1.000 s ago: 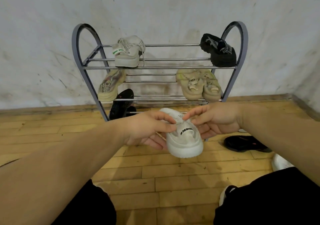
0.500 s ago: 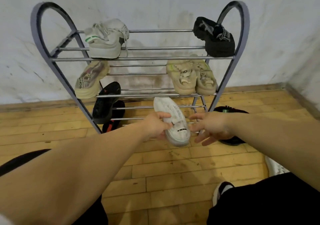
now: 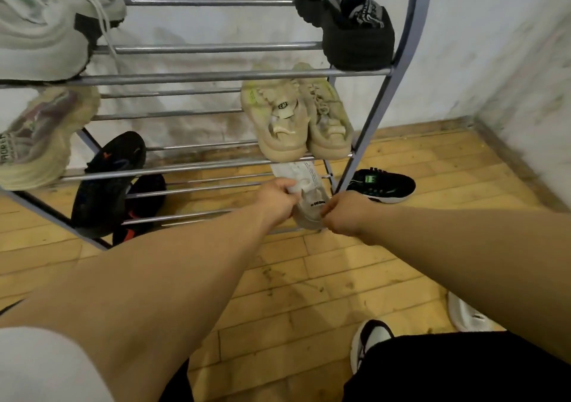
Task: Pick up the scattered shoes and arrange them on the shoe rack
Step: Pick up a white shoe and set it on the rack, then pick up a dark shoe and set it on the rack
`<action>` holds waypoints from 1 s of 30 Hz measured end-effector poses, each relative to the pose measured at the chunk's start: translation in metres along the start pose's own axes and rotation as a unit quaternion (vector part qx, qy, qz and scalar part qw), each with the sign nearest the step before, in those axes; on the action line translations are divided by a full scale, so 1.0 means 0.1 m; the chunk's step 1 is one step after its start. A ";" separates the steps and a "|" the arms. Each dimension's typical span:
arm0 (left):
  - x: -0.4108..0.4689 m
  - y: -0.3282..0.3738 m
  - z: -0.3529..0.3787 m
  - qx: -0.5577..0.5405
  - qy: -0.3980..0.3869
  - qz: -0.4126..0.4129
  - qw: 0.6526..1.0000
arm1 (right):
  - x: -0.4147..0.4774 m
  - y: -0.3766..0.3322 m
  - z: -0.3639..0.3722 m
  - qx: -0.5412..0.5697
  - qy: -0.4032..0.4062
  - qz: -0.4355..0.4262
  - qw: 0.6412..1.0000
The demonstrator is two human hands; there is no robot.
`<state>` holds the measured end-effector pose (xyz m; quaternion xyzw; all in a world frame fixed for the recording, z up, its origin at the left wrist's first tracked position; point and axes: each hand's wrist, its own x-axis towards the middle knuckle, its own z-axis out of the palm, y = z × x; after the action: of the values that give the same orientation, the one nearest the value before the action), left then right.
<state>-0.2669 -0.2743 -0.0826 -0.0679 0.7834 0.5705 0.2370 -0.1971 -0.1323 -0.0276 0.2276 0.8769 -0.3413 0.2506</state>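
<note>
A white sneaker [image 3: 309,197] lies on the lowest tier of the metal shoe rack [image 3: 197,77], toe pointing in under the beige pair. My left hand [image 3: 276,199] grips its left side, fingers curled over the upper. My right hand [image 3: 343,213] holds its heel from the right. A black sneaker with green marks [image 3: 383,185] lies on the floor just right of the rack. Another white shoe [image 3: 466,313] lies on the floor at the right, partly hidden by my arm.
The rack holds a white sneaker [image 3: 46,27] and a black shoe [image 3: 346,21] on top, a beige pair [image 3: 296,120] and a single beige shoe [image 3: 34,142] in the middle, and black shoes [image 3: 108,182] low left. The wall corner stands close at right. Wooden floor lies below.
I have leaned in close to the rack. The white sneaker went from held in the air in front of the rack onto the lowest tier, with both hands still on it.
</note>
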 end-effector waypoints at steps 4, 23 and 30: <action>0.18 0.02 0.08 -0.001 -0.005 0.009 1.000 | 0.25 0.08 0.00 0.023 0.023 0.008 0.999; 0.26 0.14 0.22 0.038 -0.036 0.040 0.998 | 0.39 0.19 -0.08 0.128 0.066 -0.034 0.989; 0.00 0.13 0.24 0.123 -0.004 0.088 0.989 | 0.33 0.33 -0.39 -0.086 -0.068 -0.045 0.993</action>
<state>-0.2646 -0.2479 -0.0765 0.0331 0.8494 0.4891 0.1957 -0.2142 -0.0750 -0.0381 0.1422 0.8931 -0.2904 0.3127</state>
